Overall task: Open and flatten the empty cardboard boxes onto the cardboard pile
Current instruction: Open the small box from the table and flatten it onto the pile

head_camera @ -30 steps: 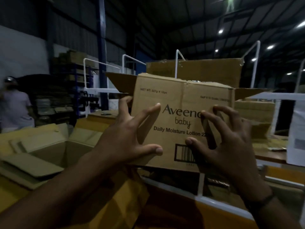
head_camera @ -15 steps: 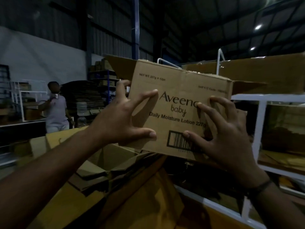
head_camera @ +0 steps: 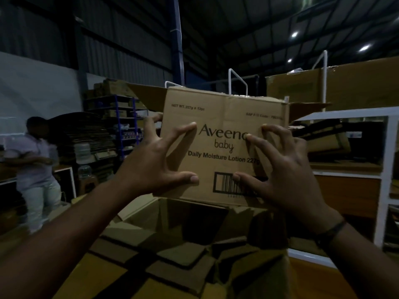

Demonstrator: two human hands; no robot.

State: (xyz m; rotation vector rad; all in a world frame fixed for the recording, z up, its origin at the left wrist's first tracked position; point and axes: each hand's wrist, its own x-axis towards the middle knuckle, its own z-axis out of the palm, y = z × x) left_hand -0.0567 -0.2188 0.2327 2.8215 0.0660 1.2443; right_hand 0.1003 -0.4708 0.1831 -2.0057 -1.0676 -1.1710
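Across the lower half of the view lies the heap of flattened and half-opened brown cardboard sheets (head_camera: 172, 255), dimly lit, some pieces overlapping at angles.

Behind it to the right stands a large plain brown carton (head_camera: 356, 87), its top near the roof lights. A white-painted metal frame (head_camera: 385, 169) stands in front of this carton and holds more board on its shelves.

Item under task: one brown printed cardboard box (head_camera: 224, 117), marked "Aveeno baby Daily Moisture Lotion", held upright in the air directly above the heap, printed face toward the camera. Its flaps stick out sideways at the upper left and upper right. A vertical crease runs down the middle of the face.

A person in a light shirt (head_camera: 36, 158) stands at far left, blurred, beside dark blue steel shelving (head_camera: 117, 121) loaded with stock.

Left hand (head_camera: 151, 167): spread wide, thumb and forefinger on the printed face, remaining fingers hooked round the box's left edge.

Right hand (head_camera: 280, 169): fingers bent, tips dug into the face near the right edge, thumb on the barcode. A thin dark wristband (head_camera: 330, 231) sits on that wrist.
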